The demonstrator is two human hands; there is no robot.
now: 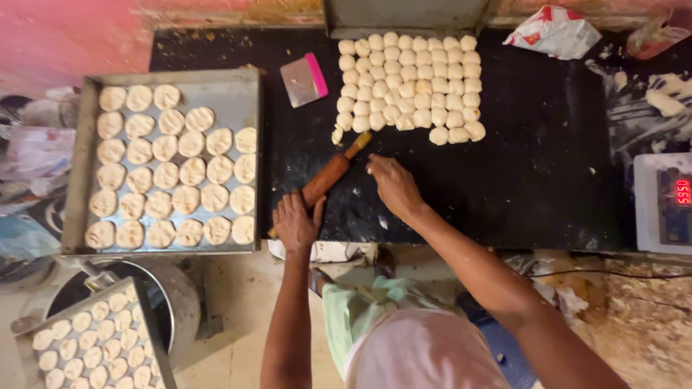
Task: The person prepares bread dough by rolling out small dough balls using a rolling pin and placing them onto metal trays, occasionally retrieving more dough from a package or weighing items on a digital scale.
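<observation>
My left hand [296,220] rests on the near end of a brown wooden rolling pin [328,176] that lies slanted on the black worktop [548,166]. My right hand [393,184] is pressed palm down on the worktop just right of the pin, fingers together, with nothing visibly held. Behind the hands sits a block of several small round dough balls [411,83]. On the left a metal tray [241,90] holds several flattened dough discs [169,173].
A pink-edged scraper [304,79] lies at the back of the worktop. A digital scale [667,202] stands at the right edge, a crumpled bag [551,32] behind it. A second tray of discs [90,346] rests on a drum at lower left.
</observation>
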